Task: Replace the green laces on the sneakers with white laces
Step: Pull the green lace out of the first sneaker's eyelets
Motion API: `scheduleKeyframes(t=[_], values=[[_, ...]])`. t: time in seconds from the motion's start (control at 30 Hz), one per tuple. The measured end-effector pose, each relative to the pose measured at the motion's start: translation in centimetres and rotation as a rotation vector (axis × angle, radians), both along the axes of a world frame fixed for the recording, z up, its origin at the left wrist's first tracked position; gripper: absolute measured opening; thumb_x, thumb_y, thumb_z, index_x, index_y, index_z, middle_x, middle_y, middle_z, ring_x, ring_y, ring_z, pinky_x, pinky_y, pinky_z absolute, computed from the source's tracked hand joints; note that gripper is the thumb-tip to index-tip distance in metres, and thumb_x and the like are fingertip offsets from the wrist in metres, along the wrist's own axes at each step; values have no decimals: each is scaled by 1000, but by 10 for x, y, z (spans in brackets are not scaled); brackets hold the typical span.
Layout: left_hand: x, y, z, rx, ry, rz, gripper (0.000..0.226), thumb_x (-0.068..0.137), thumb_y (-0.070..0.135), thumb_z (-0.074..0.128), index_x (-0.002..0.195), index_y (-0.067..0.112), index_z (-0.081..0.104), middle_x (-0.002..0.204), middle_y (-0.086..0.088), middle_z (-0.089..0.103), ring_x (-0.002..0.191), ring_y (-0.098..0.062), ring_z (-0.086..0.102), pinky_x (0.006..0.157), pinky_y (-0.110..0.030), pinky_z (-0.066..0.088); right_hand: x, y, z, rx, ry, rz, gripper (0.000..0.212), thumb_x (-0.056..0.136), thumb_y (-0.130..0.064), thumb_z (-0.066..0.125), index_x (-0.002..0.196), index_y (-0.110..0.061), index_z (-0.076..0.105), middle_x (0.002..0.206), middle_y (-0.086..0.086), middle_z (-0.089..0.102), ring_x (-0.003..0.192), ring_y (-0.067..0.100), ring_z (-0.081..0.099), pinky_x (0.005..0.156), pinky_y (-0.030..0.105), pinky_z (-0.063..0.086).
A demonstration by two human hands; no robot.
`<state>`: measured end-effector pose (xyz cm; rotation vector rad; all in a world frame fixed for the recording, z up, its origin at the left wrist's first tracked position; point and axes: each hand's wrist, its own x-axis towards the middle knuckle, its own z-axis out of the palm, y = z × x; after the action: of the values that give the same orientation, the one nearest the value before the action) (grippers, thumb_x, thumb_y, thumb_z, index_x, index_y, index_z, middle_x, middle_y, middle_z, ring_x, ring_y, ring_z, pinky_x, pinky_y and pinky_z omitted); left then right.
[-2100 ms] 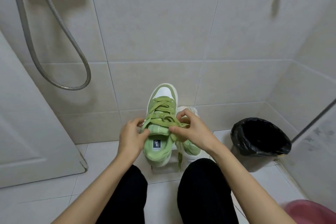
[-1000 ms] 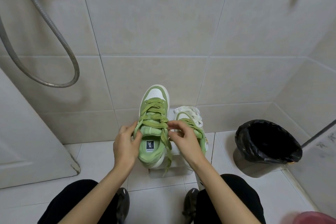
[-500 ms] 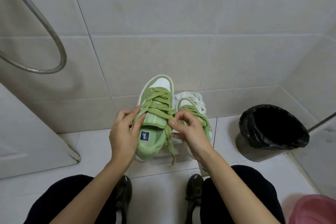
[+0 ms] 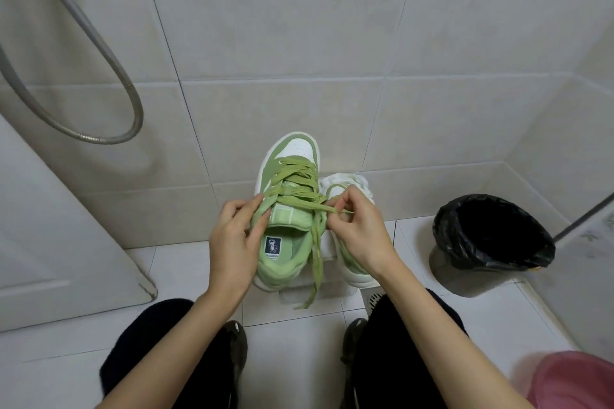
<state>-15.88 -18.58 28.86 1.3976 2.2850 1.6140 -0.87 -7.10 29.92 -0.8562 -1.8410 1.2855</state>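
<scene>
Counting two green-and-white sneakers, both sitting toe-up against the far tiled wall. The left sneaker (image 4: 285, 209) is carrying one green lace (image 4: 299, 199), threaded through its eyelets.

Two hands are working:
- The left hand (image 4: 232, 242) is gripping the left side of that sneaker's collar, with fingertips touching the lace.
- The right hand (image 4: 360, 232) is pinching the same lace just right of the tongue, fingers curled on it.
- One loose end (image 4: 315, 271) is hanging down past the heel.

The second sneaker (image 4: 347, 264) is sitting behind the right hand, mostly hidden. One white bundle (image 4: 349, 180) is lying just beyond it; can't confirm it's laces.

One dark insole label (image 4: 273, 245) is showing, print too small to read. One black-lined bin (image 4: 491, 242) is sitting right, and one pink basin (image 4: 571, 382) is showing near right.
</scene>
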Motion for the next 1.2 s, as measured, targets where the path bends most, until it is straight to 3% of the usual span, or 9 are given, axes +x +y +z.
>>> scheduleKeyframes(t=[0.17, 0.27, 0.33, 0.47, 0.57, 0.7, 0.9, 1.07, 1.2], values=[[16, -15, 25, -54, -11, -110, 40, 91, 7, 60, 131, 9, 56, 107, -4, 49, 94, -9, 50, 89, -28, 47, 22, -10, 34, 260, -174, 89, 38, 75, 12, 49, 69, -23, 37, 58, -12, 40, 53, 4, 35, 50, 16, 27], [31, -19, 37, 15, -10, -99, 39, 92, 3, 58, 130, 7, 56, 108, -5, 49, 90, -3, 46, 88, -15, 42, 31, -11, 51, 383, -242, 105, 37, 80, 11, 45, 77, -25, 37, 61, -11, 40, 54, 4, 35, 52, 17, 28], [38, -20, 43, 64, -58, -39, 37, 92, 2, 58, 128, 5, 57, 106, -6, 50, 87, -4, 46, 80, 1, 32, 31, -17, 55, 194, -90, -18, 33, 85, 6, 48, 83, -27, 43, 66, -10, 53, 58, 5, 45, 56, 19, 37], [40, -32, 41, 15, -94, -24, 37, 91, 4, 58, 128, 6, 57, 106, -7, 53, 88, -5, 50, 78, 2, 29, 32, -39, 51, -228, 127, -28, 14, 94, -2, 52, 91, -16, 50, 72, 0, 64, 57, 4, 60, 55, 20, 52], [35, -43, 40, -185, -115, -80, 38, 89, 3, 57, 126, 9, 60, 106, -7, 59, 98, -17, 53, 83, -21, 36, 41, -52, 42, -192, 74, 5, 14, 95, 0, 50, 86, -10, 53, 69, 2, 60, 54, 1, 59, 56, 20, 55], [39, -64, 44, -266, -70, -217, 33, 86, 0, 59, 118, 6, 64, 86, 6, 62, 78, -10, 56, 72, -20, 38, 57, -65, 29, -140, 6, -1, 19, 94, 0, 51, 81, -13, 56, 65, -1, 59, 57, 4, 58, 60, 22, 55], [53, -97, 17, -524, 86, -202, 44, 98, 26, 48, 141, 25, 41, 106, 8, 39, 88, -2, 38, 111, -47, 19, 69, -80, 10, -41, -128, 36, 15, 92, -6, 56, 80, -15, 57, 65, -8, 63, 61, 0, 58, 65, 16, 50], [45, -102, 21, -546, 78, -248, 51, 95, 28, 55, 142, 22, 35, 120, 7, 41, 99, -7, 43, 112, -43, 20, 61, -90, 6, -73, -199, 9, 16, 92, -22, 58, 80, -12, 61, 71, -2, 53, 63, 6, 46, 61, 20, 38], [44, -101, 17, -504, 51, -290, 66, 93, 23, 58, 149, 26, 23, 117, 0, 42, 111, -16, 41, 104, -31, 31, 60, -95, 6, -101, -146, -57, 13, 93, -11, 57, 82, -8, 65, 75, 2, 61, 70, 11, 52, 67, 25, 41]])
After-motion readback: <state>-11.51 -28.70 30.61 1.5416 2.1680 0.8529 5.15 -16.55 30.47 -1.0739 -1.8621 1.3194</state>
